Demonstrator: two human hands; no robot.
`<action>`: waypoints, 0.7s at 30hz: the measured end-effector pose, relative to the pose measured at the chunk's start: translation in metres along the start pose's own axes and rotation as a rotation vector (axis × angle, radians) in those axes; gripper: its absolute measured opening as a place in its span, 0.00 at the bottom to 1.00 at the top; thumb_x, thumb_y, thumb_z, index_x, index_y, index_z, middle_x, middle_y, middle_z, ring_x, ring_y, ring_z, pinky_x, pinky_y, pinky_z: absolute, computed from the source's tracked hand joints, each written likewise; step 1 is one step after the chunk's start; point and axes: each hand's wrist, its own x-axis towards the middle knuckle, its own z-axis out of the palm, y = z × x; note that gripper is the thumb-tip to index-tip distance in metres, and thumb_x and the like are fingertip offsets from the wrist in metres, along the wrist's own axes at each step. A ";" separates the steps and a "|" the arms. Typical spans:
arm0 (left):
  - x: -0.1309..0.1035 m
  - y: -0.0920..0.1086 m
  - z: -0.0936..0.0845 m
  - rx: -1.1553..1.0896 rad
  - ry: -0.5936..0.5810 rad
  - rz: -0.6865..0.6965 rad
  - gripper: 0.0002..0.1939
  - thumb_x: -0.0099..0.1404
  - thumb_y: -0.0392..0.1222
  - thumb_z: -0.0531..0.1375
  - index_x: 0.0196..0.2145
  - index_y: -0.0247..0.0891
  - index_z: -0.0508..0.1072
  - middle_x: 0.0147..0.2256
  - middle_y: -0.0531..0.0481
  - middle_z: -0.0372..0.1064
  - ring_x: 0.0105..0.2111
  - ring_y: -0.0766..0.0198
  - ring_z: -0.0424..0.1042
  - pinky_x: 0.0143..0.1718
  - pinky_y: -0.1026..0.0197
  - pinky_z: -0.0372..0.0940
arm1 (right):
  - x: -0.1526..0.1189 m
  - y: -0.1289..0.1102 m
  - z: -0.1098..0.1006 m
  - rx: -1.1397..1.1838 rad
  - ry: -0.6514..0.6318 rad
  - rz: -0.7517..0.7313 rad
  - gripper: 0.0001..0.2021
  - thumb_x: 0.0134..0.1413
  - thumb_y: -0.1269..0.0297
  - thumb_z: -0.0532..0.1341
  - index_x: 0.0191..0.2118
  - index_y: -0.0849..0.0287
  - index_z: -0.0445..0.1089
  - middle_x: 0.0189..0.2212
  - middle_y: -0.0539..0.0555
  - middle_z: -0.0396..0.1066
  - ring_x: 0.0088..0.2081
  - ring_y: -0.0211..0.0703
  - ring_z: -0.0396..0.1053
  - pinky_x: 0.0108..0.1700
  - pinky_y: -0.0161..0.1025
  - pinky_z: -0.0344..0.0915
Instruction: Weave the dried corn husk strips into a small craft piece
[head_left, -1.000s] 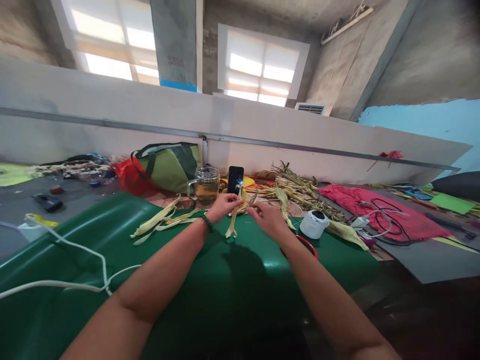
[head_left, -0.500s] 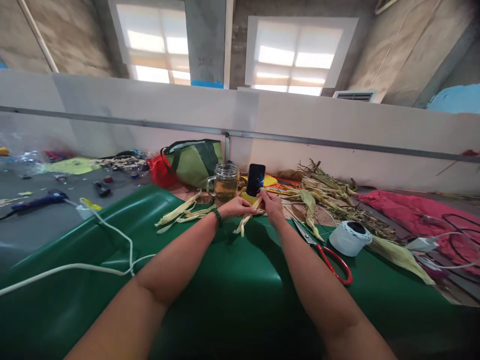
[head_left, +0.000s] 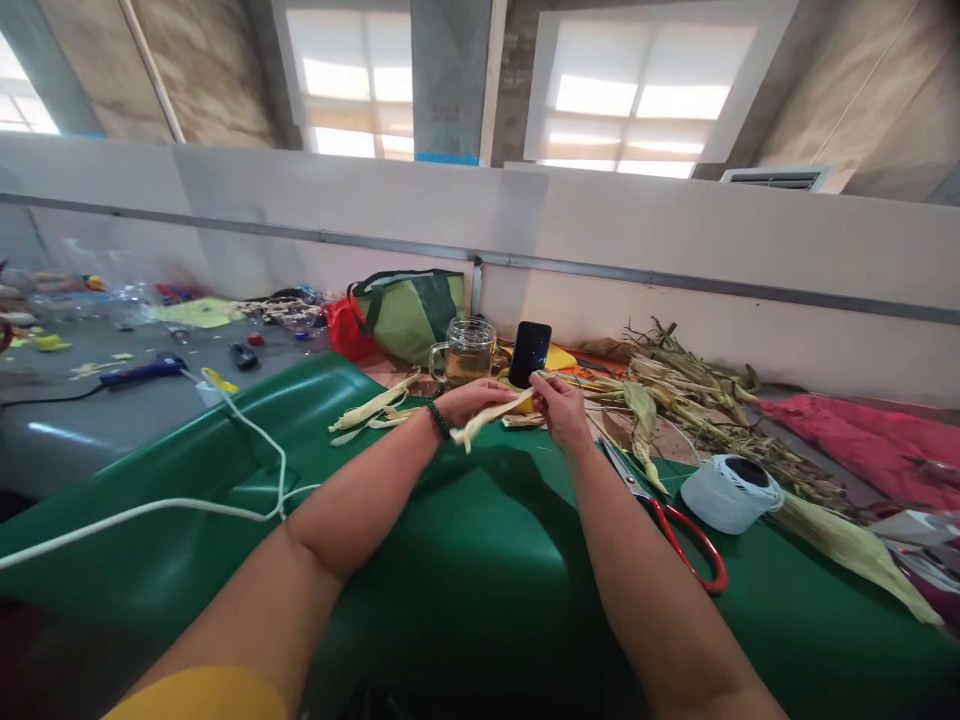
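Note:
Between my two hands a pale strip of corn husk (head_left: 480,424) is held over the green mat (head_left: 480,570), its loose end hanging to the left. My right hand (head_left: 559,404) pinches the strip's upper end in front of the phone. My left hand (head_left: 474,402) has its fingers closed along the strip, near the glass mug. Other dry husks (head_left: 375,408) lie beyond my left wrist. Red-handled scissors (head_left: 667,515) lie just right of my right forearm, next to a spool of white cord (head_left: 729,494).
A glass mug (head_left: 469,352) and an upright phone (head_left: 531,354) stand behind my hands. Dry husks and stalks (head_left: 697,400) are heaped at the back right. A white cable (head_left: 187,506) crosses the mat at left. A green bag (head_left: 412,312) rests against the wall.
The husk strip has swung from hanging down to a flatter slant, its loose end now further left. My hands stay close together. The view has turned slightly left.

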 end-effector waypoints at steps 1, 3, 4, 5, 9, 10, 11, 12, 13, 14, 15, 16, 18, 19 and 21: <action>0.000 0.001 -0.002 -0.056 0.013 -0.004 0.09 0.54 0.39 0.66 0.24 0.29 0.73 0.19 0.52 0.65 0.19 0.73 0.59 0.21 0.67 0.52 | 0.003 -0.002 -0.004 0.073 0.059 0.015 0.17 0.32 0.57 0.74 0.22 0.60 0.66 0.15 0.42 0.63 0.16 0.26 0.60 0.19 0.26 0.60; 0.001 0.004 -0.007 -0.201 0.069 0.029 0.06 0.57 0.35 0.62 0.24 0.30 0.72 0.20 0.51 0.65 0.20 0.73 0.61 0.23 0.67 0.55 | 0.010 -0.007 -0.012 0.223 0.180 0.060 0.15 0.36 0.63 0.73 0.24 0.58 0.65 0.17 0.41 0.65 0.19 0.27 0.64 0.22 0.24 0.65; 0.002 0.004 -0.008 -0.278 0.116 0.061 0.06 0.58 0.35 0.61 0.25 0.30 0.72 0.20 0.51 0.64 0.20 0.73 0.61 0.24 0.68 0.56 | 0.013 -0.009 -0.016 0.280 0.224 0.081 0.13 0.39 0.65 0.72 0.25 0.58 0.65 0.18 0.41 0.66 0.20 0.27 0.66 0.24 0.24 0.67; 0.003 0.004 -0.009 -0.343 0.172 0.098 0.06 0.60 0.35 0.60 0.26 0.31 0.72 0.21 0.52 0.64 0.21 0.74 0.60 0.24 0.69 0.56 | 0.015 -0.011 -0.018 0.320 0.254 0.096 0.12 0.41 0.67 0.71 0.26 0.57 0.65 0.19 0.42 0.67 0.21 0.27 0.67 0.25 0.23 0.68; 0.009 -0.002 -0.002 -0.224 0.329 0.210 0.12 0.54 0.36 0.65 0.39 0.32 0.75 0.28 0.52 0.70 0.23 0.75 0.62 0.26 0.71 0.57 | 0.012 -0.006 -0.012 0.333 0.237 0.139 0.09 0.45 0.68 0.68 0.25 0.57 0.66 0.19 0.43 0.68 0.21 0.28 0.68 0.25 0.23 0.69; 0.010 -0.004 0.002 -0.111 0.320 0.256 0.18 0.51 0.37 0.67 0.41 0.33 0.76 0.30 0.52 0.71 0.25 0.74 0.63 0.27 0.70 0.58 | 0.009 -0.003 -0.007 0.324 0.215 0.158 0.09 0.45 0.68 0.69 0.25 0.57 0.67 0.18 0.44 0.68 0.20 0.29 0.68 0.23 0.23 0.69; 0.011 -0.006 0.005 -0.017 0.291 0.298 0.19 0.48 0.39 0.69 0.40 0.32 0.76 0.30 0.51 0.72 0.26 0.72 0.65 0.28 0.69 0.60 | 0.006 0.000 -0.002 0.312 0.188 0.180 0.09 0.44 0.67 0.69 0.26 0.57 0.67 0.18 0.44 0.68 0.20 0.30 0.68 0.22 0.24 0.69; 0.011 -0.007 0.009 0.043 0.258 0.343 0.18 0.47 0.42 0.70 0.36 0.31 0.77 0.30 0.50 0.72 0.28 0.71 0.66 0.31 0.68 0.61 | 0.002 0.003 0.003 0.297 0.154 0.202 0.10 0.43 0.65 0.70 0.26 0.58 0.68 0.18 0.45 0.68 0.19 0.31 0.68 0.20 0.25 0.68; 0.012 -0.009 0.012 0.087 0.227 0.362 0.17 0.49 0.47 0.69 0.31 0.29 0.77 0.27 0.49 0.72 0.28 0.69 0.67 0.32 0.67 0.62 | -0.001 0.006 0.008 0.270 0.101 0.235 0.11 0.41 0.63 0.71 0.25 0.58 0.68 0.17 0.45 0.67 0.18 0.32 0.67 0.19 0.26 0.66; 0.012 -0.010 0.014 0.103 0.242 0.367 0.20 0.51 0.53 0.67 0.29 0.29 0.77 0.24 0.50 0.70 0.26 0.69 0.66 0.31 0.66 0.62 | -0.004 0.008 0.012 0.221 0.021 0.285 0.12 0.41 0.60 0.71 0.25 0.57 0.68 0.16 0.45 0.67 0.18 0.32 0.67 0.18 0.26 0.66; 0.013 -0.011 0.015 0.099 0.282 0.364 0.23 0.51 0.56 0.65 0.29 0.29 0.77 0.22 0.50 0.69 0.25 0.69 0.66 0.30 0.66 0.62 | -0.007 0.009 0.015 0.184 -0.031 0.319 0.14 0.39 0.57 0.72 0.24 0.57 0.68 0.15 0.45 0.66 0.17 0.32 0.66 0.18 0.27 0.65; 0.013 -0.011 0.015 0.097 0.314 0.365 0.24 0.51 0.58 0.65 0.30 0.29 0.77 0.22 0.50 0.69 0.25 0.68 0.66 0.29 0.66 0.62 | -0.009 0.010 0.017 0.147 -0.081 0.350 0.16 0.37 0.55 0.73 0.24 0.57 0.68 0.15 0.46 0.66 0.17 0.32 0.65 0.17 0.27 0.64; 0.015 -0.012 0.012 0.073 0.382 0.362 0.26 0.50 0.60 0.65 0.30 0.29 0.77 0.22 0.50 0.69 0.24 0.68 0.66 0.28 0.66 0.61 | -0.012 0.009 0.018 0.092 -0.136 0.371 0.19 0.31 0.53 0.74 0.24 0.58 0.69 0.16 0.46 0.68 0.16 0.31 0.64 0.18 0.27 0.63; 0.016 -0.012 0.011 0.063 0.406 0.358 0.27 0.50 0.61 0.65 0.29 0.28 0.76 0.22 0.49 0.69 0.24 0.69 0.65 0.27 0.66 0.60 | -0.013 0.009 0.018 0.060 -0.160 0.367 0.20 0.28 0.52 0.75 0.24 0.59 0.70 0.17 0.47 0.69 0.17 0.31 0.64 0.19 0.27 0.62; 0.017 -0.013 0.008 0.054 0.446 0.341 0.27 0.50 0.62 0.64 0.27 0.28 0.74 0.21 0.51 0.68 0.21 0.71 0.62 0.24 0.67 0.57 | -0.014 0.008 0.017 -0.016 -0.219 0.351 0.21 0.27 0.50 0.74 0.26 0.60 0.71 0.20 0.49 0.72 0.20 0.32 0.67 0.22 0.29 0.63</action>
